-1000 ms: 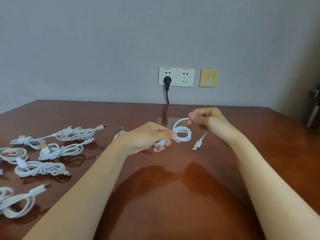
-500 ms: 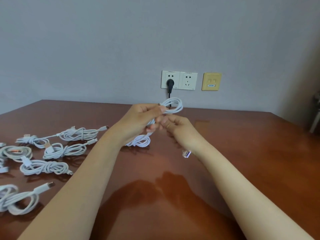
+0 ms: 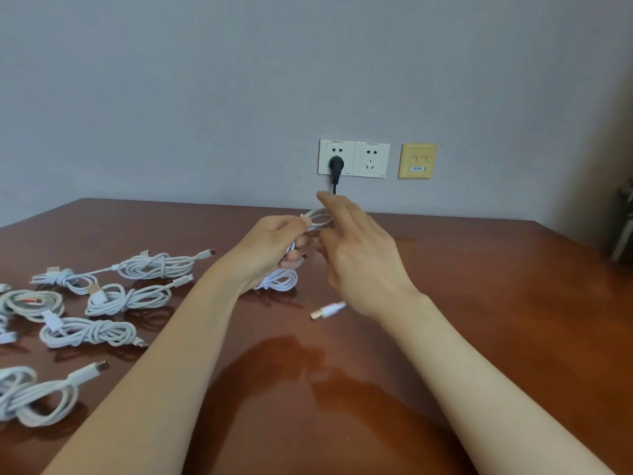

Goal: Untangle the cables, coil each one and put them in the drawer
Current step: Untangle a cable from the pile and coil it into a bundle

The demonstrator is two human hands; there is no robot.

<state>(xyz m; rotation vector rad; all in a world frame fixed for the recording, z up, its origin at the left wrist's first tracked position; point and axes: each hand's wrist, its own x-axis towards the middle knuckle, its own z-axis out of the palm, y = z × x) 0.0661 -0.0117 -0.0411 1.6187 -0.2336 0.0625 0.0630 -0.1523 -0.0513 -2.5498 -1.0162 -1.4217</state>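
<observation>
Cable [image 3: 317,221], white, is up off the surface [image 3: 479,320] near the far edge, bunched in the left hand [image 3: 274,245]. That hand's fingers are curled round the middle of the bundle; one small loop sticks out above the fist and a fuller coil hangs below it, down close to the wood. A small connector tip shows just by the left knuckles.

The right hand [image 3: 359,258] is right against the bundle, back turned to me, with its fingers stretched out and spread and the forefinger pointing up. From here I cannot tell whether its thumb pinches the cable. A connector [image 3: 327,310] with a metal tip pokes out from under that palm.

Off to the left lie the coiled cables [image 3: 126,298], all white, each wrapped into its own bundle, side by side and some reaching out of view.

On the wall [image 3: 171,97] behind are two white sockets [image 3: 371,160], a black plug [image 3: 336,164] in the left one, and a yellow plate [image 3: 417,161] with a small blue label. The print on the label and above the sockets is too small to read.
</observation>
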